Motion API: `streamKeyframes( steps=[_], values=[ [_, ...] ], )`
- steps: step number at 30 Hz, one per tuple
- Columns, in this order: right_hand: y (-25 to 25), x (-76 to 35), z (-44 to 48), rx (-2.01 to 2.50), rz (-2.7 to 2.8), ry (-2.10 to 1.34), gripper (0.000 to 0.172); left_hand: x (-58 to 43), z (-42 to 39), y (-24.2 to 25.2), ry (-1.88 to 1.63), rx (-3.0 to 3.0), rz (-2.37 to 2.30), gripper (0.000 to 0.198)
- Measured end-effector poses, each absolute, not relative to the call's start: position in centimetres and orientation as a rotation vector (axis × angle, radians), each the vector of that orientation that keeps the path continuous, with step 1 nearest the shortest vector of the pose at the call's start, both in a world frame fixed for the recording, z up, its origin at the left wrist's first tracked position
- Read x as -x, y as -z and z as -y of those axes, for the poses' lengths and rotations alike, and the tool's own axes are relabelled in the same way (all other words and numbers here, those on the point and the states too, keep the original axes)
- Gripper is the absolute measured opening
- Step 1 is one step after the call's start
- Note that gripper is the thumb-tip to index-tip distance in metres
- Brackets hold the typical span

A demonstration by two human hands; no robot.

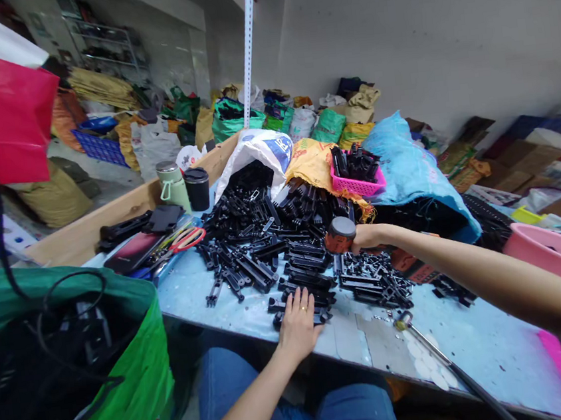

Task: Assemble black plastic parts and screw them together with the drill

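On the table (480, 349), plastic parts (273, 237) fill the middle, with a mallet (340, 234) over their right side and a basket (358, 185) behind. A flask (172, 184) and cup (197, 187) stand toward the far left corner, with scissors (186, 240) before them. A screwdriver (428, 345) lies near the front edge.

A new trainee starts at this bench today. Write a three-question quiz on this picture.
1. True or false: the right hand grips a brown cylindrical object.
2. The left hand rests on: A a book, B black plastic parts, C a plate.
3. Fill in the colour: the basket beyond the right hand is ___.
Key: 1 true; 2 B; 3 pink.
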State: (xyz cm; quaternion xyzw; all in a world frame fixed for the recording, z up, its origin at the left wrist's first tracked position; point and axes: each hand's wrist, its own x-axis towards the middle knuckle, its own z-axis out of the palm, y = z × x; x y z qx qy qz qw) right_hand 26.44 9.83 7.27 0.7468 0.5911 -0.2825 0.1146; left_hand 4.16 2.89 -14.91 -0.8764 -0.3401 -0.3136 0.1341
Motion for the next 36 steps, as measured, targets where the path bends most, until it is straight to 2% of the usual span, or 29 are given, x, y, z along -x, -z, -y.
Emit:
streamKeyframes(
  steps=[6,11,15,17,26,30,33,36],
  values=[
    [-8.7,-25.4,-7.0,-2.146,-1.675,0.900,0.013,-4.7,-2.9,15.6,0.802,2.644,1.058,0.071],
    [-7.4,-24.5,-6.7,-2.139,-1.656,0.917,0.011,-4.6,-2.8,15.7,0.802,2.661,1.060,0.071],
    [-6.6,-24.4,-6.0,-2.113,-1.641,1.201,0.019,-4.6,-2.8,15.5,0.851,2.599,1.038,0.072],
    [-7.0,-24.7,-5.4,-2.156,-1.643,1.237,0.020,-4.6,-2.7,15.4,0.871,2.568,1.016,0.071],
    [-8.4,-27.0,-5.6,-2.381,-1.596,1.003,0.019,-4.4,-2.8,15.3,0.917,2.560,0.999,0.067],
    [-7.3,-27.4,-5.9,-2.305,-1.547,0.993,0.015,-4.3,-2.8,15.4,0.863,2.589,1.001,0.067],
    [-6.6,-27.3,-6.1,-2.268,-1.563,0.974,0.020,-4.4,-2.7,15.3,0.879,2.562,1.010,0.068],
    [-6.9,-26.5,-5.8,-2.157,-1.599,0.768,0.022,-4.7,-2.6,15.1,0.852,2.575,1.086,0.072]
  ],
)
